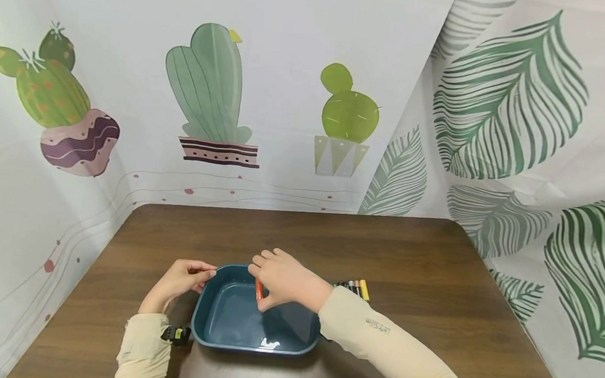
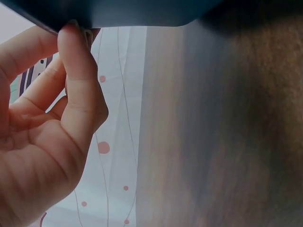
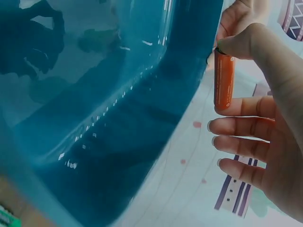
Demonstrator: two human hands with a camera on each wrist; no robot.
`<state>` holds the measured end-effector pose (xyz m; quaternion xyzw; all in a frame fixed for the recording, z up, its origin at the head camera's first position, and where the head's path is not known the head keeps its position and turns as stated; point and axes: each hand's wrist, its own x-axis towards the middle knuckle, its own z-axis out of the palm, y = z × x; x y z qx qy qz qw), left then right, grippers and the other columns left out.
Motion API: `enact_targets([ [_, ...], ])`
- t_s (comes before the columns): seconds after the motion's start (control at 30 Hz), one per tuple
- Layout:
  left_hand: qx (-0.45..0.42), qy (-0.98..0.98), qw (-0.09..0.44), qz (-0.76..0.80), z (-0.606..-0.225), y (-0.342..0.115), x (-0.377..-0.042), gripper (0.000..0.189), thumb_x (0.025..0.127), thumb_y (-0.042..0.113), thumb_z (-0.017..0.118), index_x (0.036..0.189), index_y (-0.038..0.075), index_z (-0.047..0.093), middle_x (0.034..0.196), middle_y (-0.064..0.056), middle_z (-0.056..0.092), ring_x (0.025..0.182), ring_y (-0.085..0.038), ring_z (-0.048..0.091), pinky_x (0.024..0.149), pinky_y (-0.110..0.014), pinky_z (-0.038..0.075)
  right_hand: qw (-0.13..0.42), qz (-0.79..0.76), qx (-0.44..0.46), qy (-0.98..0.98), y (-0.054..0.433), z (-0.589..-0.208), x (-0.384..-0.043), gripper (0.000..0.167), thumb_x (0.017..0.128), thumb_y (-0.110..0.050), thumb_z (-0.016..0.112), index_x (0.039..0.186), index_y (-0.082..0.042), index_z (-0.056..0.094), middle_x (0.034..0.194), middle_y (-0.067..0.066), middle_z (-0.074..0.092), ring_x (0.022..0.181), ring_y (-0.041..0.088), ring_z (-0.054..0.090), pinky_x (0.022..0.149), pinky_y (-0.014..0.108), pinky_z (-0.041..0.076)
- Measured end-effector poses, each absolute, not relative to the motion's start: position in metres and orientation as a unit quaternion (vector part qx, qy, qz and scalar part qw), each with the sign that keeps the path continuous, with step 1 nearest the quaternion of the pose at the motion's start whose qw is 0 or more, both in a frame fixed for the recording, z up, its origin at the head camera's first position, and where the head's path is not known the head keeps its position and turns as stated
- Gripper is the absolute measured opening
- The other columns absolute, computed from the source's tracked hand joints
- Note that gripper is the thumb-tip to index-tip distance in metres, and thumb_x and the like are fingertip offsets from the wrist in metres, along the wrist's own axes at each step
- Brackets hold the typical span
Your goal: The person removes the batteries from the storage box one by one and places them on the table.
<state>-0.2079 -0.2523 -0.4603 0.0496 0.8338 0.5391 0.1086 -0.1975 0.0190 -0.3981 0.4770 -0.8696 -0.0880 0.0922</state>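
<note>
A dark blue rectangular basin (image 1: pixel 235 322) sits on the wooden table. At its back left corner my left hand (image 1: pixel 182 279) pinches the rim between thumb and fingers; the left wrist view shows the thumb against the underside of the basin (image 2: pixel 137 13). Over the basin, my right hand (image 1: pixel 287 278) holds an orange battery (image 3: pixel 224 80) end to end, thumb on one end and index finger on the other. Its other fingers are extended in the right wrist view. The inside of the basin has no object visible in it.
Just right of the basin, partly hidden by the right forearm, several batteries (image 1: pixel 364 290) lie in a row, a yellow one outermost. Behind the table (image 1: pixel 414 249) hangs a white cloth (image 1: pixel 291 47) printed with cacti and leaves.
</note>
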Motion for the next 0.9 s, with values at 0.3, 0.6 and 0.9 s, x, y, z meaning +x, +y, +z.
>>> enact_targets([
  [0.3, 0.045, 0.839, 0.102, 0.532, -0.462, -0.252, -0.208, 0.026, 0.091, 0.009, 0.065, 0.108, -0.011, 0.067, 0.077, -0.005, 0.063, 0.063, -0.018, 0.059, 0.059, -0.031, 0.056, 0.082, -0.064, 0.453, -0.886, 0.048, -0.392, -0.201, 0.053, 0.073, -0.054, 0.070, 0.108, -0.015, 0.061, 0.102, -0.003, 0.059, 0.092, 0.015, 0.048, 0.079, 0.030, 0.043],
  [0.6, 0.046, 0.838, 0.102, 0.535, -0.461, -0.253, -0.207, 0.027, 0.091, 0.010, 0.066, 0.108, -0.011, 0.066, 0.078, -0.006, 0.064, 0.064, -0.018, 0.059, 0.060, -0.031, 0.056, 0.082, -0.069, 0.435, -0.894, 0.076, -0.388, -0.207, 0.051, 0.072, -0.052, 0.071, 0.103, -0.014, 0.060, 0.097, -0.001, 0.057, 0.089, 0.017, 0.049, 0.078, 0.034, 0.044],
  [0.9, 0.046, 0.839, 0.102, 0.532, -0.461, -0.253, -0.208, 0.028, 0.091, 0.011, 0.066, 0.109, -0.010, 0.067, 0.079, -0.007, 0.064, 0.065, -0.019, 0.059, 0.061, -0.032, 0.056, 0.070, -0.057, 0.411, -0.907, 0.111, -0.392, -0.218, 0.054, 0.066, -0.046, 0.077, 0.103, -0.012, 0.060, 0.100, 0.002, 0.058, 0.091, 0.020, 0.051, 0.084, 0.040, 0.047],
])
